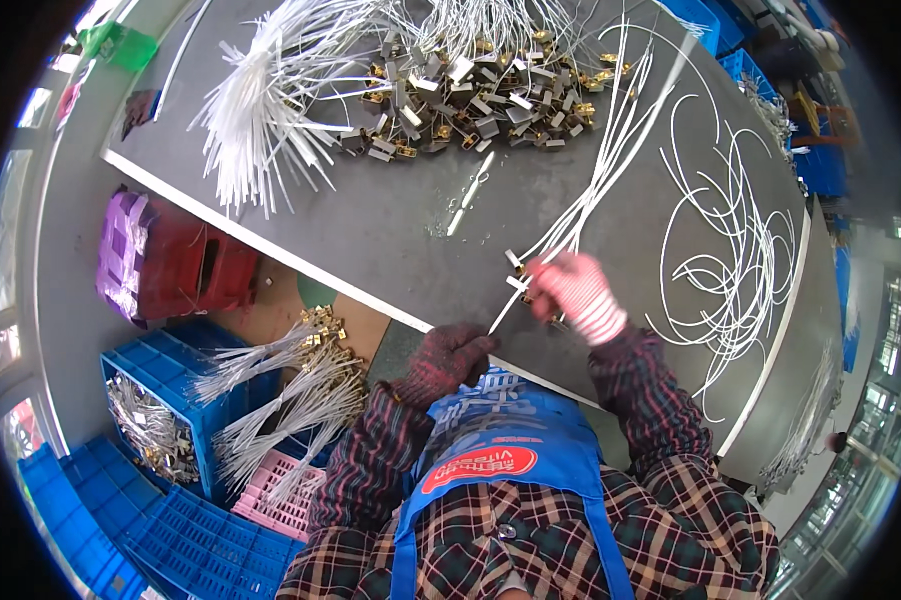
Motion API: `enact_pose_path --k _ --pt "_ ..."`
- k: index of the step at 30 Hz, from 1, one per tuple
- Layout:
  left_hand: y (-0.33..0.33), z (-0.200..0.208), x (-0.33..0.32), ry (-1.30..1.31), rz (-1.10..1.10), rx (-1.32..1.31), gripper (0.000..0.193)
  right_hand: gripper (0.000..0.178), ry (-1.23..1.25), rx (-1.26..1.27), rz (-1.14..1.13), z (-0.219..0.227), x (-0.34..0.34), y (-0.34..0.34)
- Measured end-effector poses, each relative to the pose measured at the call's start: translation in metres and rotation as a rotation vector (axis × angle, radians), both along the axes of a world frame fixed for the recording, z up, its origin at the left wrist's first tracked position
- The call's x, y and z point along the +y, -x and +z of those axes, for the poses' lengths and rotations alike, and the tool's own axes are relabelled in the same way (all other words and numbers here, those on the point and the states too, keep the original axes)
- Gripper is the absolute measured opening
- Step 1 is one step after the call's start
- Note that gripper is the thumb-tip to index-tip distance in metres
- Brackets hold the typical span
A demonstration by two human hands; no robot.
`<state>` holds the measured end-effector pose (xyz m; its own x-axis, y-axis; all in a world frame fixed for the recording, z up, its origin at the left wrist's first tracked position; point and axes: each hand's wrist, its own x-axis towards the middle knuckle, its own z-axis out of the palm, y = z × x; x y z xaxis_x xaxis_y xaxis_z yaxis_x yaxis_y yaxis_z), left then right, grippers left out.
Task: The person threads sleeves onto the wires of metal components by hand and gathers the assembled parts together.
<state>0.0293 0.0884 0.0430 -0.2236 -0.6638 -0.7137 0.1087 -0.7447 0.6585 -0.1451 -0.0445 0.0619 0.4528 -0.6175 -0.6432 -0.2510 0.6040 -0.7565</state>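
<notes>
The worker leans over a grey bench (390, 230) in a blue apron (510, 430). The right hand (577, 293), in a pink-and-white striped glove, is over the near part of the bench. Its fingers are curled inward at the lower end of a bunch of white wires (610, 165), right beside a few small metal connectors (515, 262); I cannot tell how firmly it has hold of any of them. The bunch runs away from the worker toward the far right.

The left hand (444, 360), in a dark glove, sits at the bench's front edge with its fingers bent together. The tip of a white strand (500, 318) reaches its fingertips, though whether they pinch it is hidden from me.

On the far side lies a heap of metal-ended pieces (470, 105), with a fan of white wires (270, 110) to its left. Loose curling wires (735, 250) spread over the right side.

I judge the step in hand to be separating single wires at their connector ends; the next move calls for a fine pinch on one strand without snagging its neighbours.
</notes>
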Motion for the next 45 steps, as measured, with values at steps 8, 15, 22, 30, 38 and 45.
enact_pose_path --k 8,15,22,30,38,45 --pt "-0.002 -0.047 -0.017 0.465 -0.071 -0.411 0.029 0.018 0.034 0.106 -0.006 -0.011 -0.041 0.014" --pt "0.022 -0.035 -0.039 -0.001 0.397 0.038 0.037 0.017 0.021 -0.054 0.045 0.006 -0.054 0.016" --pt "0.033 -0.039 -0.050 0.753 -0.006 -0.725 0.023 0.015 -0.119 -0.037 0.178 -0.013 -0.027 -0.003" --pt "0.037 -0.040 -0.071 0.395 0.220 -0.377 0.016 0.021 -0.063 -0.033 -0.028 -0.016 -0.022 0.013" --pt "0.041 -0.030 -0.095 0.137 0.572 -0.172 0.032 0.028 0.498 0.932 -0.513 -0.073 0.021 0.247" --pt "0.038 -0.038 -0.092 0.097 0.664 -0.202 0.030 0.069 0.166 1.712 -0.732 -0.087 0.092 0.411"
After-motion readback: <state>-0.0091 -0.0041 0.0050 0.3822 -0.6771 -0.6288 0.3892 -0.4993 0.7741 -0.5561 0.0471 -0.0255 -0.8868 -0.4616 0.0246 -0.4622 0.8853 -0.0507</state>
